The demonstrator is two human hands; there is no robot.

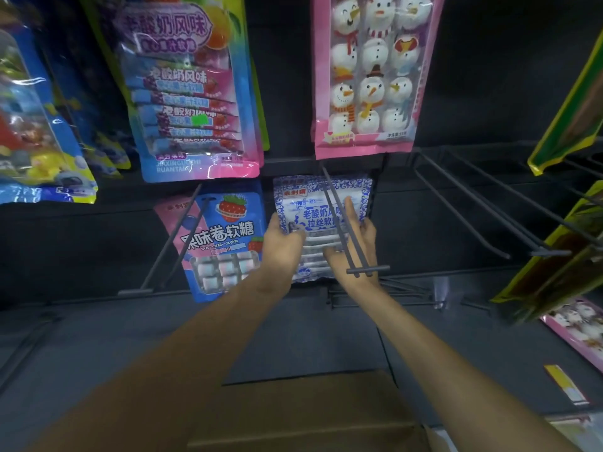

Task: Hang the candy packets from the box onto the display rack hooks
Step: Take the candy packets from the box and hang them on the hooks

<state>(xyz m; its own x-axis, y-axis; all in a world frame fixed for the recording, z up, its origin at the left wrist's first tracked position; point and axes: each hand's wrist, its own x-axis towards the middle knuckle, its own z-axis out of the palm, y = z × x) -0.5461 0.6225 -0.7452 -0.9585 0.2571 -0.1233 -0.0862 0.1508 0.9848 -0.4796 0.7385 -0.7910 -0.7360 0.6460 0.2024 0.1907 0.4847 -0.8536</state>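
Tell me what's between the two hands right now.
Head view: the blue-white packet fills the gap between the left hand and right hand, and the two prongs of the hook cross in front of it.

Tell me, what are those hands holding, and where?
A blue-and-white packet: the left hand grips its left edge; the right hand touches its right side, grip unclear.

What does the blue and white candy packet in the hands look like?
The blue and white packet is shiny plastic, white with a blue swirly border and blue lettering. Pale sticks show through its lower part. It is upright and faces the camera, and the two-wire hook runs across its front. The left hand grips its left edge, and the right hand rests on its right side. The strawberry packet is next to it.
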